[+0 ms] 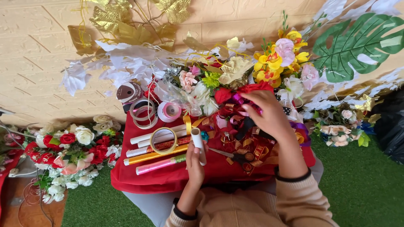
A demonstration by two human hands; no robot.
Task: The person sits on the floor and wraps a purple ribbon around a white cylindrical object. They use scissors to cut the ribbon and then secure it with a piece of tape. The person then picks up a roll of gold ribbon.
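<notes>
The left hand [195,162] is closed round a white paper roll [198,143], held upright clear of the red cloth [168,176], while the right hand [269,115], fingers curled, picks into the ribbon tangle [244,126] just beneath it, apparently pinching a purple strand.

Red-draped table [168,178] under ribbon rolls [155,157], scissors [235,156]

My left hand [195,162] grips a white roll [198,143] upright at centre frame. My right hand [269,115] reaches into tangled ribbons [242,120] above, on the red cloth [168,176]. Scissors [233,156] lie between my hands.
</notes>
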